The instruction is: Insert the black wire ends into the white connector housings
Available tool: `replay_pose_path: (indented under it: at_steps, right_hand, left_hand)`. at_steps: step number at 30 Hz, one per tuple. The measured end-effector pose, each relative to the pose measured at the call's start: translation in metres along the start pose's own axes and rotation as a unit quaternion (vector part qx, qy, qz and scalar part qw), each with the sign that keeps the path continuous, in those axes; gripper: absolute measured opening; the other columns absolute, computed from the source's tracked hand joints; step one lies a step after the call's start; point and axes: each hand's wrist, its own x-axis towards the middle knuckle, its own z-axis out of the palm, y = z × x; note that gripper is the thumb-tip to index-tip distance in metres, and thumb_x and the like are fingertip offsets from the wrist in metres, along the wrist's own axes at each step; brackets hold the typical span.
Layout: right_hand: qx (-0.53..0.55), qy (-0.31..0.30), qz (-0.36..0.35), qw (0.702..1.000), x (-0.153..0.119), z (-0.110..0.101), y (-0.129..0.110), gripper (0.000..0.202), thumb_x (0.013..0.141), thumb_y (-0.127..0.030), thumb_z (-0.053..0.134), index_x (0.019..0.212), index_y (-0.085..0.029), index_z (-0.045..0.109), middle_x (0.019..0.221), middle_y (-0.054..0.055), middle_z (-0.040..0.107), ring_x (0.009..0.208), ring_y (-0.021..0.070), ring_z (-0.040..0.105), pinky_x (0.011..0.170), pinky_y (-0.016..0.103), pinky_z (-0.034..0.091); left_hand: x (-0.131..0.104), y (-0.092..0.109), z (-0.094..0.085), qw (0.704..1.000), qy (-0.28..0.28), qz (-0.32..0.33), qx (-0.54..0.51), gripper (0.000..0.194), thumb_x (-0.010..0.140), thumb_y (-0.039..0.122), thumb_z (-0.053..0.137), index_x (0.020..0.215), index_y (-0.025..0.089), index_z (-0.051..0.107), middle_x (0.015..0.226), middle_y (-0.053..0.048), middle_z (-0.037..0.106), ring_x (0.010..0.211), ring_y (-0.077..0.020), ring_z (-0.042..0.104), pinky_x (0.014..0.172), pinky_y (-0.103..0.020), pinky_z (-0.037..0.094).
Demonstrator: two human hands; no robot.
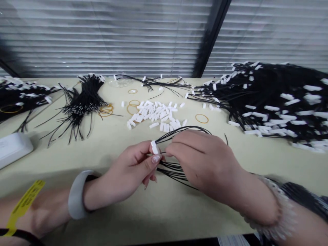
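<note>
My left hand (138,167) pinches a white connector housing (154,147) between thumb and index finger, near the middle of the table. Several black wires (174,167) run from this spot to the right, some passing above and some below my other hand. Close beside the housing, my right hand (200,157) is closed with its fingertips on a thin black wire (163,152) that points at the housing. Whether the wire's tip sits inside the housing I cannot tell. Just beyond both hands lies a pile of loose white connector housings (156,112).
A big heap of black wires with white connectors (271,99) covers the right side. At the left lie a wire bundle (84,95), another wire heap (23,94) and a white box-like object (15,148). Rubber bands (202,118) are scattered about. Window blinds (115,37) stand behind.
</note>
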Motion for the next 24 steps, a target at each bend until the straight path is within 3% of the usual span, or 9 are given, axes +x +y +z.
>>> replay_pose_path:
  at_steps: [6,12,14,18,20,24]
  right_hand:
    - [-0.013,0.055,0.039,0.998,0.001,-0.001,0.004,0.020,0.081,-0.008,0.045,0.077,-0.017,0.062,0.076,0.002,0.061,0.071,0.0115,0.053,0.063,0.023,0.041]
    - [-0.063,0.155,0.078,0.983,0.002,-0.036,0.012,0.008,0.078,-0.010,0.056,0.079,-0.017,0.060,0.078,0.004,0.062,0.073,0.0102,0.055,0.063,0.022,0.043]
    - [-0.040,0.110,0.096,0.989,0.002,-0.047,0.015,0.006,0.078,-0.014,0.057,0.072,-0.016,0.058,0.068,0.002,0.059,0.064,0.0086,0.053,0.057,0.021,0.040]
    - [0.029,-0.117,0.123,0.985,-0.001,-0.048,0.020,0.026,0.079,-0.021,0.051,0.053,-0.017,0.047,0.050,-0.003,0.045,0.047,0.0068,0.038,0.045,0.023,0.028]
    - [0.031,-0.159,0.112,0.980,-0.002,-0.040,0.021,0.023,0.080,-0.019,0.049,0.058,-0.017,0.052,0.055,-0.003,0.049,0.051,0.0075,0.040,0.050,0.024,0.030]
    - [0.041,-0.187,0.120,0.974,-0.002,-0.023,0.020,0.018,0.083,-0.019,0.048,0.073,-0.019,0.063,0.072,0.001,0.057,0.065,0.0101,0.049,0.061,0.024,0.035]
  left_hand:
    - [0.003,-0.001,0.001,0.999,0.025,-0.001,-0.037,0.021,0.083,0.034,0.052,0.072,0.017,0.048,0.049,0.008,0.041,0.040,-0.0047,0.038,0.048,-0.021,0.045]
    - [0.006,-0.005,0.000,0.992,0.080,-0.004,-0.102,0.014,0.084,0.031,0.051,0.079,0.018,0.052,0.052,0.008,0.043,0.042,-0.0038,0.038,0.052,-0.020,0.047]
    - [0.007,-0.006,-0.001,0.989,0.099,0.007,-0.112,0.012,0.085,0.029,0.051,0.080,0.018,0.052,0.052,0.008,0.043,0.043,-0.0039,0.039,0.053,-0.020,0.047]
    - [0.007,-0.005,-0.001,0.985,0.126,0.031,-0.118,0.011,0.084,0.028,0.052,0.081,0.018,0.053,0.053,0.007,0.043,0.045,-0.0046,0.042,0.055,-0.022,0.049]
    - [0.007,-0.004,-0.001,0.984,0.132,0.035,-0.116,0.011,0.083,0.029,0.053,0.080,0.018,0.054,0.054,0.007,0.045,0.045,-0.0047,0.042,0.055,-0.023,0.049]
    - [0.006,-0.003,-0.001,0.983,0.140,0.045,-0.109,0.012,0.081,0.029,0.055,0.079,0.018,0.054,0.055,0.007,0.045,0.045,-0.0053,0.043,0.055,-0.024,0.049]
